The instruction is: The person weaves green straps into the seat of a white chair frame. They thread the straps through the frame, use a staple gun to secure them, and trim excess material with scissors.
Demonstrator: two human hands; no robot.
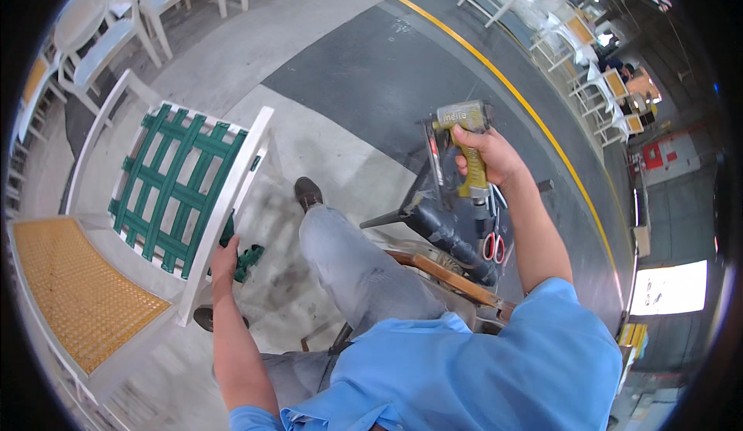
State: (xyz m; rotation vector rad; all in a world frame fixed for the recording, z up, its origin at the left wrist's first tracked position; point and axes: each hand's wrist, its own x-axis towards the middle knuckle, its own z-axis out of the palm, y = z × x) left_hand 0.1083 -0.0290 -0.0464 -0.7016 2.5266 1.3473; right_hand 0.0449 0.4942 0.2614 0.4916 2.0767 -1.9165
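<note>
Gripping a yellow-green pneumatic staple gun [462, 148], the right hand [489, 155] is seen with fingers wrapped tight around its handle. A white chair frame [232, 199], woven with flat green webbing [174, 183], is clasped at its edge by the left hand [225, 261]. Red-handled scissors [493, 247] hang nearby.

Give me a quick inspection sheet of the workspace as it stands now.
Surface: grey concrete floor with a yellow line.
Job's things: white chair frame with green webbing; yellow-green staple gun.
Clutter: red-handled scissors on the stand.
Hands: left hand grips the frame edge; right hand holds the gun.
Cables: black hose below the gun.
Surroundings: white chairs in rows.
</note>
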